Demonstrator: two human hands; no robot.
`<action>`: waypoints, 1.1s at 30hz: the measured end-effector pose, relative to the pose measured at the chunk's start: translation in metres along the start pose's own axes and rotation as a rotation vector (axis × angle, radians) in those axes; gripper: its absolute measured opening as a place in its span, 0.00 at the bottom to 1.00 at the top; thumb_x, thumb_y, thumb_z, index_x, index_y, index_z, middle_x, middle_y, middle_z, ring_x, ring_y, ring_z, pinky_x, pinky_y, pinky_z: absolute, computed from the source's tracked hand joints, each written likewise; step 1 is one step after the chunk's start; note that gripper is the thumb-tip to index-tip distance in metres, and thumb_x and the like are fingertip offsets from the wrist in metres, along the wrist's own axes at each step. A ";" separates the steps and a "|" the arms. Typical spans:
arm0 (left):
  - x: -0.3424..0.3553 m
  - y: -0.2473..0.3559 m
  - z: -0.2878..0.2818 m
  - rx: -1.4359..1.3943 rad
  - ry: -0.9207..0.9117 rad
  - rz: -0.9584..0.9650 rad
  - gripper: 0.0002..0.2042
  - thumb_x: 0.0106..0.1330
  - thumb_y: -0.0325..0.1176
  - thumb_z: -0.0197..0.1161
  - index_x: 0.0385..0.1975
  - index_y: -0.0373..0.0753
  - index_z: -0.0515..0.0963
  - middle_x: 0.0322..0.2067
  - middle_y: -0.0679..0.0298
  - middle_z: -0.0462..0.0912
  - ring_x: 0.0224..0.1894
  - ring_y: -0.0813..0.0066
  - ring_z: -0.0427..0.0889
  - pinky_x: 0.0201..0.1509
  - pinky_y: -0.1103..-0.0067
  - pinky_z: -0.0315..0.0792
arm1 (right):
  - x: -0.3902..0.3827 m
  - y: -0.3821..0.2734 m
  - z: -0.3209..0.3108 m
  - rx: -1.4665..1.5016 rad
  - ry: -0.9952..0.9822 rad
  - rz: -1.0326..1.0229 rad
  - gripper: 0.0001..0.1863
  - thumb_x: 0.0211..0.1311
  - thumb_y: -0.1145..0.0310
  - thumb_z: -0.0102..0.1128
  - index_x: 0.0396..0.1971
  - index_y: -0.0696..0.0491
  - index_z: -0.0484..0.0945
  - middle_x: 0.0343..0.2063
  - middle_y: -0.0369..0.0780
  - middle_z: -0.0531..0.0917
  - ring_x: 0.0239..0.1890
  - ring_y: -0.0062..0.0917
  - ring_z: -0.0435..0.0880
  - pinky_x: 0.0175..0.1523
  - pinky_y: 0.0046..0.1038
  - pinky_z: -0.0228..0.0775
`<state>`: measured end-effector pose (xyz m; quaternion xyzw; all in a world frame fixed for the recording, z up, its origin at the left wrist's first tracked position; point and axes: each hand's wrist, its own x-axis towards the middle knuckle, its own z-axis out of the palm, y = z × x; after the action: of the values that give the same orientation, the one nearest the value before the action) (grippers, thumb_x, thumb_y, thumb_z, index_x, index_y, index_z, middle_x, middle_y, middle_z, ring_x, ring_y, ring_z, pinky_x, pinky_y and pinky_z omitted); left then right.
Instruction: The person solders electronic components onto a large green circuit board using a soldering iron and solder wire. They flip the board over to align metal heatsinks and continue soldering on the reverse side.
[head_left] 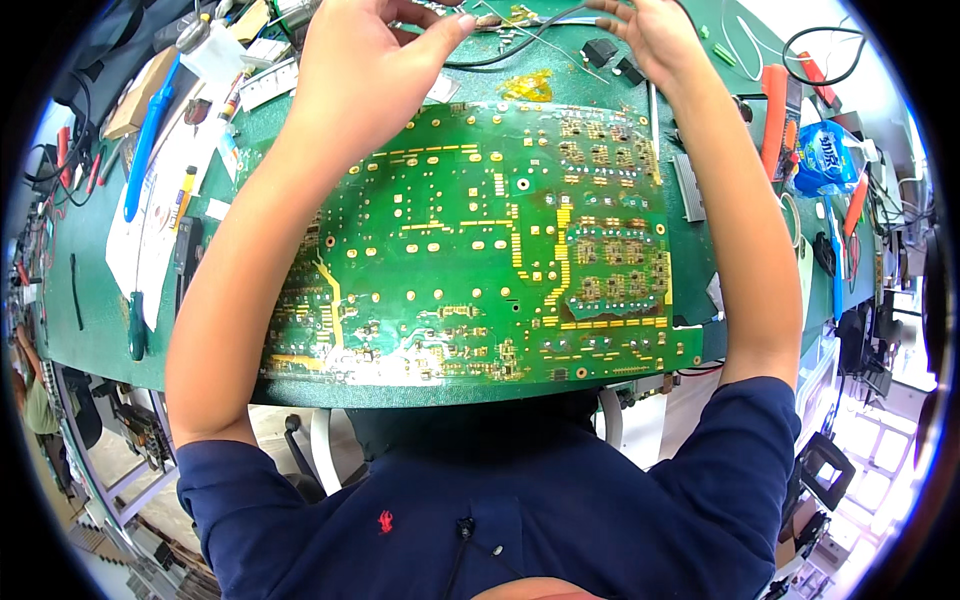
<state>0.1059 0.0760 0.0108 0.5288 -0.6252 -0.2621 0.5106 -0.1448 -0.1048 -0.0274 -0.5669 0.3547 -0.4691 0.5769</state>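
A large green circuit board (450,270) with gold pads and small parts lies on the green-covered table in front of me, between my forearms. Past its far left edge, my left hand (375,70) is raised at the top of the view, thumb stretched out and apart from the fingers. My right hand (655,40) is beyond the far right corner, fingers spread. Nothing shows in either hand, though the upper edge cuts off some fingertips. A black cable (520,48) runs between the hands, its end close to my right fingers.
Crumpled yellow film (527,86) and small black blocks (599,52) lie beyond the board. At left are a blue-handled tool (150,140), a dark green screwdriver (136,325) and paper. To the right are a ribbed metal piece (689,188), orange-handled tools (773,110) and a blue packet (826,160).
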 end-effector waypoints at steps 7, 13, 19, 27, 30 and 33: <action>0.002 -0.009 -0.001 0.028 0.037 0.028 0.07 0.64 0.20 0.67 0.39 0.34 0.77 0.32 0.70 0.78 0.34 0.86 0.77 0.39 0.86 0.74 | 0.046 0.006 0.012 -0.224 0.063 -0.183 0.15 0.77 0.60 0.59 0.54 0.52 0.76 0.43 0.41 0.86 0.39 0.23 0.84 0.42 0.26 0.76; 0.000 -0.007 -0.001 -0.081 -0.025 0.086 0.12 0.62 0.20 0.70 0.40 0.36 0.73 0.34 0.70 0.75 0.34 0.85 0.76 0.40 0.84 0.74 | -0.001 -0.046 -0.006 -0.350 0.265 -0.345 0.13 0.78 0.60 0.54 0.45 0.54 0.81 0.29 0.37 0.84 0.30 0.20 0.82 0.38 0.23 0.74; 0.000 -0.014 -0.001 -0.172 -0.025 0.077 0.17 0.58 0.20 0.75 0.40 0.38 0.72 0.34 0.70 0.74 0.35 0.85 0.75 0.41 0.84 0.75 | -0.101 -0.088 -0.018 -0.215 0.312 -0.478 0.27 0.80 0.52 0.46 0.54 0.63 0.80 0.34 0.46 0.88 0.38 0.29 0.87 0.47 0.27 0.76; -0.003 -0.006 0.000 -0.148 0.056 0.037 0.17 0.59 0.19 0.74 0.36 0.41 0.70 0.31 0.74 0.71 0.33 0.89 0.73 0.37 0.87 0.69 | -0.144 -0.090 -0.041 -0.169 0.389 -0.430 0.34 0.80 0.49 0.49 0.64 0.67 0.65 0.49 0.53 0.82 0.53 0.42 0.83 0.66 0.40 0.73; -0.004 -0.010 0.006 -0.107 0.127 0.169 0.16 0.61 0.19 0.73 0.35 0.41 0.69 0.30 0.73 0.69 0.32 0.88 0.71 0.36 0.86 0.68 | -0.147 -0.078 -0.053 -0.155 0.238 -0.550 0.14 0.77 0.68 0.57 0.50 0.65 0.76 0.27 0.42 0.80 0.31 0.28 0.79 0.41 0.30 0.71; -0.006 -0.019 0.007 0.049 0.142 0.218 0.15 0.62 0.19 0.72 0.35 0.41 0.69 0.30 0.73 0.69 0.31 0.88 0.70 0.36 0.86 0.67 | -0.155 -0.073 -0.060 -0.092 0.237 -0.498 0.17 0.78 0.67 0.53 0.51 0.66 0.77 0.23 0.39 0.77 0.30 0.26 0.76 0.39 0.29 0.67</action>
<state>0.1065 0.0742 -0.0102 0.4872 -0.6475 -0.1513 0.5661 -0.2589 0.0282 0.0197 -0.6035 0.2904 -0.6428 0.3720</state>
